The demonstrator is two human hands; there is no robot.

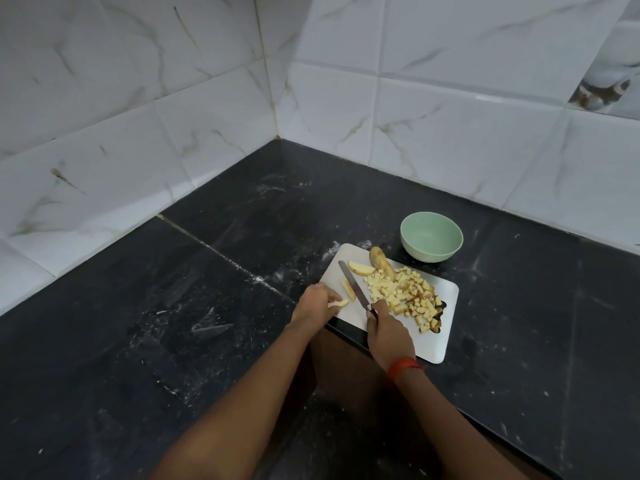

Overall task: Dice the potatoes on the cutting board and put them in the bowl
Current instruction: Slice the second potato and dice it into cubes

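Black stone counter (207, 306) beneath white marbled wall tiles (138, 98) is serving as the worktop, with a white cutting board (440, 341) lying at its near edge. A person's right hand (388, 332) is gripping the handle of a knife (353, 284), whose blade is pointing far-left across the board. The left hand (313, 303) is pinching a pale potato slice (338, 303) at the board's left edge. A strip (348, 289) and a wedge (360, 268) are lying beside the blade, and a skin-on piece (379, 259) is sitting at the far edge. A heap of dice (405, 292) is covering the board's right half. The green bowl (433, 255) just beyond is looking empty. The pieces are probably light, firm and slick, so pinning each by its flat sides, fingertips tucked back, is looking safest.
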